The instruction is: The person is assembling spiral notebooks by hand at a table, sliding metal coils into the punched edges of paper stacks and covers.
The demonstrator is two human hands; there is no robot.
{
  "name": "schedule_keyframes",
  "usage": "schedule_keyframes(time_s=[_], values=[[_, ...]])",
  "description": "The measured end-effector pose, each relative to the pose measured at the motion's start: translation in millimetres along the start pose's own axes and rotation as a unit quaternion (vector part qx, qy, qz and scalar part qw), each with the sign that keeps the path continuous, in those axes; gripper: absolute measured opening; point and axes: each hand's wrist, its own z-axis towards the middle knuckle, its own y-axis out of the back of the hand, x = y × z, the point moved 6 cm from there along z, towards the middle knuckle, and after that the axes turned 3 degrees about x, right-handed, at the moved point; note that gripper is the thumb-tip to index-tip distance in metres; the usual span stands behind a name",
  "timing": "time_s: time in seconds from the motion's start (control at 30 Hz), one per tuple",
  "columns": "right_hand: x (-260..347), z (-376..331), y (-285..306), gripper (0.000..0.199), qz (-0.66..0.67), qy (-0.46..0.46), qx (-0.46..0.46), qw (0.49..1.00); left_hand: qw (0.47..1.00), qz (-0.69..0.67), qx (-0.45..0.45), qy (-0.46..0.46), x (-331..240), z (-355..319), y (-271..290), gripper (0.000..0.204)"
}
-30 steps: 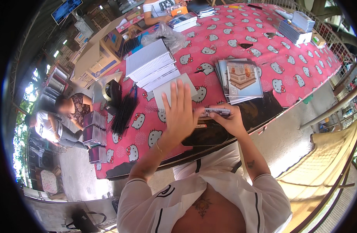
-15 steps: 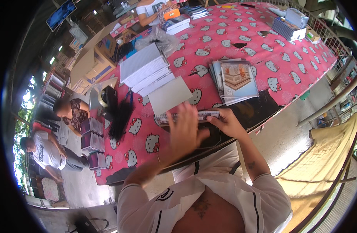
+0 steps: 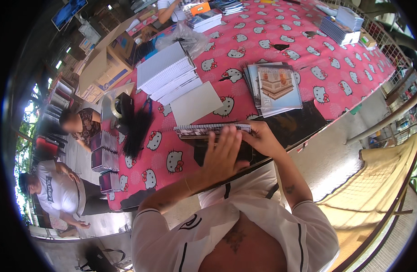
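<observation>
A spiral-bound notebook point(image 3: 194, 131) is tilted up on its long side at the near table edge, its coil along the top. My right hand point(image 3: 264, 139) grips its right end, thumb over the near face. Against that near face my left hand point(image 3: 224, 152) lies flat with its fingers stretched out. Just beyond is a loose pale sheet or board point(image 3: 197, 103), beside a tall stack of white spiral-bound pads point(image 3: 165, 72). To the right of these lies a small pile of notebooks with a building on the top cover point(image 3: 278, 86).
A pink cat-patterned cloth point(image 3: 244, 45) covers the table. Black binding coils point(image 3: 138, 129) and a tape roll point(image 3: 115, 109) lie left, near purple notebooks point(image 3: 104, 149). A cardboard box point(image 3: 106, 68) stands behind. Two people point(image 3: 58, 186) are at the left, another point(image 3: 170, 11) at the far side.
My left hand has moved slightly right and down and now rests flat on the notebook, where before it was blurred above it. The notebook's coil side has tipped up. The view has shifted a little.
</observation>
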Motion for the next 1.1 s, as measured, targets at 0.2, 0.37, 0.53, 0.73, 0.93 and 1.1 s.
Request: schedule_keyframes(time_s=[0.2,0.37,0.53,0.73,0.93,1.1], values=[[-3.7,-3.3,3.4,0.02,-0.013,0.009,0.011,1.0,0.998,-0.022,0.048,-0.021,-3.9,10.7,3.5,0.092],[7.4,-1.0,-1.0,0.016,-0.011,0.02,-0.006,1.0,1.0,-0.006,0.001,0.006,6.9,23.3,13.7,0.089],[5.7,-0.5,-0.4,0.016,-0.018,-0.022,0.004,1.0,0.997,-0.073,-0.038,0.012,-2.1,13.4,25.8,0.076],[24.6,-3.1,21.3,0.02,0.009,0.009,-0.017,1.0,0.983,-0.169,-0.073,-0.011,19.9,36.3,41.0,0.03],[19.0,13.0,44.2,0.016,-0.009,-0.027,0.07,0.997,0.981,-0.176,-0.08,-0.021,23.2,40.7,37.0,0.019],[35.1,22.4,31.6,0.014,-0.102,0.059,0.049,0.992,0.983,-0.183,-0.027,0.021,18.8,37.4,41.6,0.018]])
